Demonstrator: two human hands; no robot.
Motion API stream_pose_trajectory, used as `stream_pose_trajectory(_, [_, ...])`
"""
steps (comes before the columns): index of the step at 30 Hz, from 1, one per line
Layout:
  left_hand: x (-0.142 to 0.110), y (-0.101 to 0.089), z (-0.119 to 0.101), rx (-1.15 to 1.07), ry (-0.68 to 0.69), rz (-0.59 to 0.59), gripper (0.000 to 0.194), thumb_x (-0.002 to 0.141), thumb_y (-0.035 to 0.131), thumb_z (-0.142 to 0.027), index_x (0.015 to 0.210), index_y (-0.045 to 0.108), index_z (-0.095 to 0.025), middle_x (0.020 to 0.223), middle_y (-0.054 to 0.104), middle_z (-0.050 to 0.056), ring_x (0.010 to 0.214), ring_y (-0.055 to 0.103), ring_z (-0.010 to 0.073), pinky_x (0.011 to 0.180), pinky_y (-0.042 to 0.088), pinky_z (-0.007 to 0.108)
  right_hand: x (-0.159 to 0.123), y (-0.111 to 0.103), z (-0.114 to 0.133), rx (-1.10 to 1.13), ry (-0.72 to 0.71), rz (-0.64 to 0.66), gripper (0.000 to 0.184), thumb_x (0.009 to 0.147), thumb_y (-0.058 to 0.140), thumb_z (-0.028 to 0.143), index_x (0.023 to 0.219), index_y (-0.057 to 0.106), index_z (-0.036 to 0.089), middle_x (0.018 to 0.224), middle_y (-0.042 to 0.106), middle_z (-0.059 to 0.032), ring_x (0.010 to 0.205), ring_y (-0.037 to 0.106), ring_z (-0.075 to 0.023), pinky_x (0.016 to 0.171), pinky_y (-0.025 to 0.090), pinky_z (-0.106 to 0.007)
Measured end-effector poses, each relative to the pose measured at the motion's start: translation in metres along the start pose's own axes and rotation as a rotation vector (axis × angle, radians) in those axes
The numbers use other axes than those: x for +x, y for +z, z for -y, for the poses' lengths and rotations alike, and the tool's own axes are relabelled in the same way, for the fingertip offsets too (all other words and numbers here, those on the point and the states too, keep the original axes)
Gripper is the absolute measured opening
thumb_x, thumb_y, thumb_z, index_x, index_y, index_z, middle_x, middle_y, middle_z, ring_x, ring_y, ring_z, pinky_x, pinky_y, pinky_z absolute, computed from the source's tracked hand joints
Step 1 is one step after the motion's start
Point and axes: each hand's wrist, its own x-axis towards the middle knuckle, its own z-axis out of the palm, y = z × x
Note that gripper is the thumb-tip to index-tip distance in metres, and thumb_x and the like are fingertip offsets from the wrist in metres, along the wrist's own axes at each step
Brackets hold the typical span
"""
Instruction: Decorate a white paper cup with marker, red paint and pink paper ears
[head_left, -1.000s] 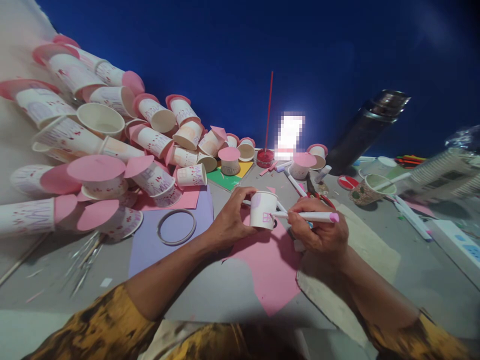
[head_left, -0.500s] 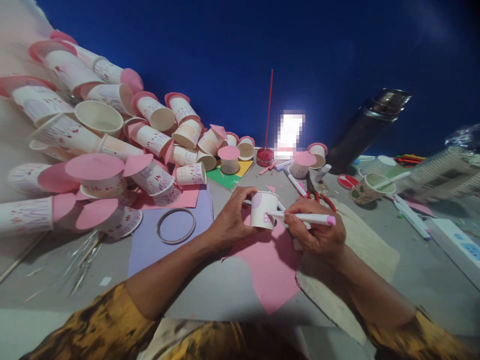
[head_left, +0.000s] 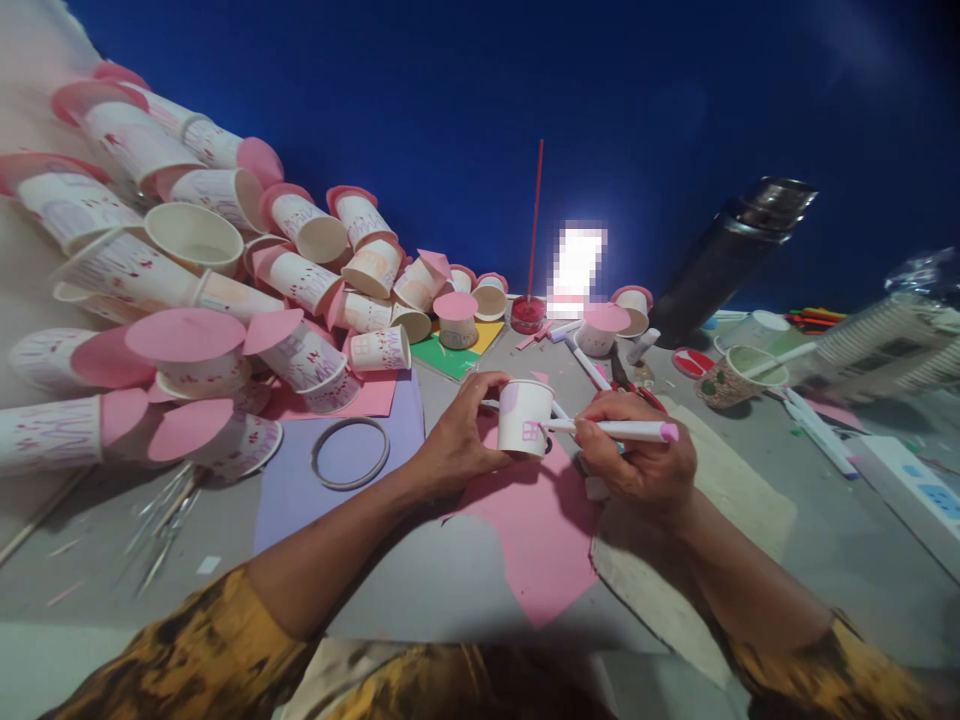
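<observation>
My left hand [head_left: 466, 437] is closed around a small white paper cup [head_left: 517, 408], thumb below and fingers behind its rim. A pink window shape and a pale purple patch are drawn on the cup's side. In my right hand [head_left: 637, 452] is a white marker pen [head_left: 630, 430] with a pink end, held in a writing grip. Its tip meets the cup wall at the right of the window drawing. Beneath the cup lies a cut sheet of pink paper [head_left: 544, 550].
Many decorated cups with pink paper tops [head_left: 187, 335] crowd the left side. A grey tape ring [head_left: 350, 483] rests on purple paper [head_left: 289, 510]. Toward the right are scissors [head_left: 651, 398], a dark thermos [head_left: 720, 265], a patterned cup [head_left: 739, 377], stacked cups [head_left: 862, 340] and a power strip [head_left: 911, 490].
The cup has turned and shifted slightly left, so more of the window drawing shows, with added pink lines. My right hand and the marker have moved a little right.
</observation>
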Motion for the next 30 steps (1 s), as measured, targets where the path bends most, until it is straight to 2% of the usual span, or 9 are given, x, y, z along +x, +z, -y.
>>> stream_pose_trajectory(10, [0.0007,-0.0018,-0.0007,-0.016,-0.025,-0.002,0.077,0.063,0.092,-0.025,0.130,0.054,-0.025,0.137,0.061,0.012,0.124,0.063,0.0301,0.105,0.051,0.049,-0.0033,0.0003,-0.0002,0.052,0.040,0.020,0.014,0.092,0.061,0.014,0.082,0.067,0.023,0.069,0.070,-0.0005,0.060,0.066,-0.0167,0.056,0.051,-0.029])
stream_pose_trajectory(23, [0.0024,-0.0012,-0.0008,-0.036,-0.032,-0.011,0.075,0.063,0.092,-0.029,0.127,0.053,-0.023,0.136,0.060,0.012,0.121,0.063,0.0302,0.102,0.052,0.048,-0.0046,0.0003,0.0023,0.069,0.006,0.033,0.014,0.091,0.062,0.011,0.087,0.065,0.025,0.070,0.069,0.0017,0.055,0.063,-0.0136,0.050,0.047,-0.026])
stream_pose_trajectory(30, [0.0027,-0.0006,-0.0021,0.036,0.038,-0.050,0.075,0.064,0.094,-0.035,0.127,0.054,-0.023,0.134,0.060,0.012,0.119,0.063,0.0289,0.100,0.054,0.046,-0.0049,0.0014,0.0032,0.092,0.023,0.031,0.013,0.092,0.061,0.014,0.085,0.066,0.024,0.068,0.069,0.0003,0.056,0.063,-0.0152,0.053,0.049,-0.027])
